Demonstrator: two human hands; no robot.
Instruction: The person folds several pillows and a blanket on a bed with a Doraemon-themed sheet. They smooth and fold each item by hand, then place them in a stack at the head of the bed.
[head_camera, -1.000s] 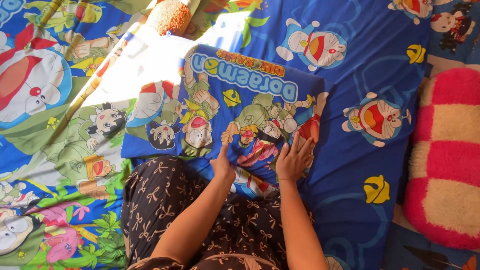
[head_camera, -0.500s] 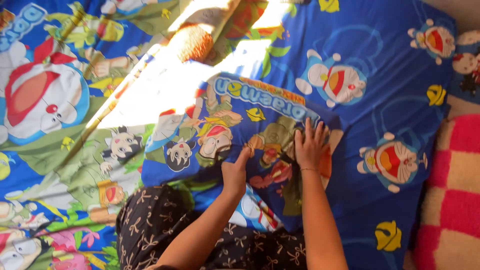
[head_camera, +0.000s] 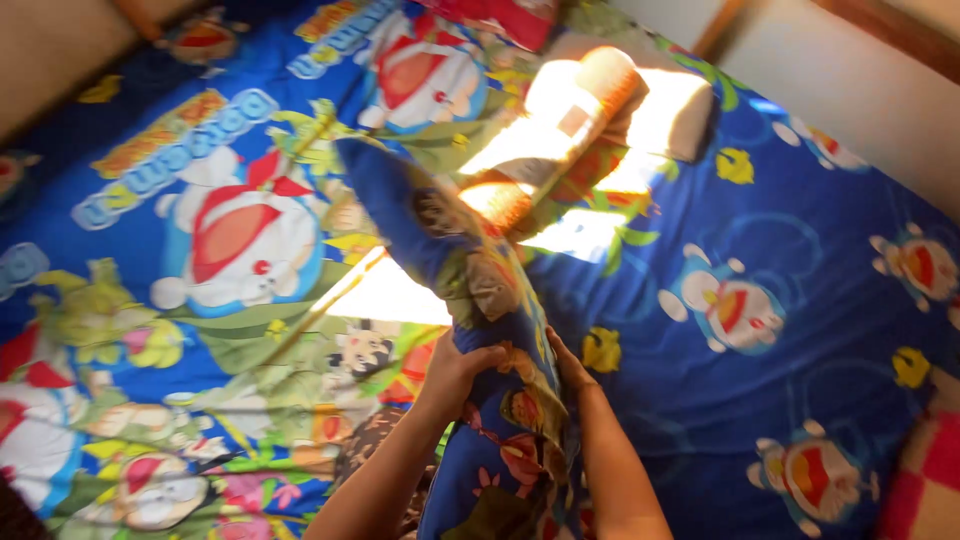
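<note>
A blue pillow (head_camera: 450, 250) with a cartoon print is lifted on edge above the bed, its far end pointing up and left. My left hand (head_camera: 455, 372) grips its left face near the lower end. My right hand (head_camera: 568, 368) presses the right face opposite. Both forearms rise from the bottom of the view, and the pillow's lower part hangs between them. My lap, in dark patterned cloth (head_camera: 375, 440), shows just left of my left arm.
A blue cartoon-print bedsheet (head_camera: 800, 230) covers the bed. A green and blue printed blanket (head_camera: 200, 330) lies at the left. A bolster (head_camera: 590, 95) lies in sunlight at the top. A red and yellow checked cushion (head_camera: 925, 490) sits at the bottom right.
The pillow lay flat under my two palms before. Now both hands hold it between them and have raised it on edge. The view has swung up and to the left.
</note>
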